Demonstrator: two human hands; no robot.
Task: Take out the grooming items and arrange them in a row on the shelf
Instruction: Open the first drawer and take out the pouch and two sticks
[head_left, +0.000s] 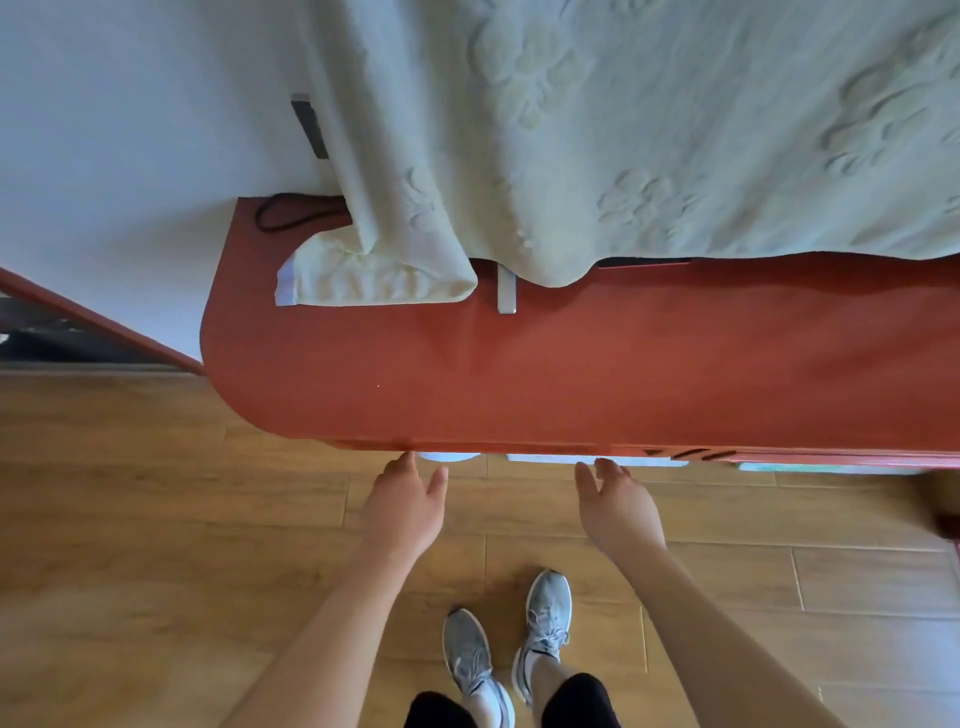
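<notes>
I look straight down at a red-brown shelf top (571, 364) with a rounded left corner. My left hand (405, 506) and my right hand (618, 512) both reach toward its front edge, fingers apart, holding nothing. Just under that edge, slivers of white things show: a rounded white item (449, 457) above my left fingertips and a flat white item (550, 459) near my right fingertips. What they are is hidden by the shelf top.
A pale green towel (623, 130) hangs over the back of the shelf, one corner (374, 275) folded on it. A black cord (291, 213) lies at the back left. A white bracket (506, 291) stands by the towel. Wooden floor (156, 493) and my shoes (509, 639) lie below.
</notes>
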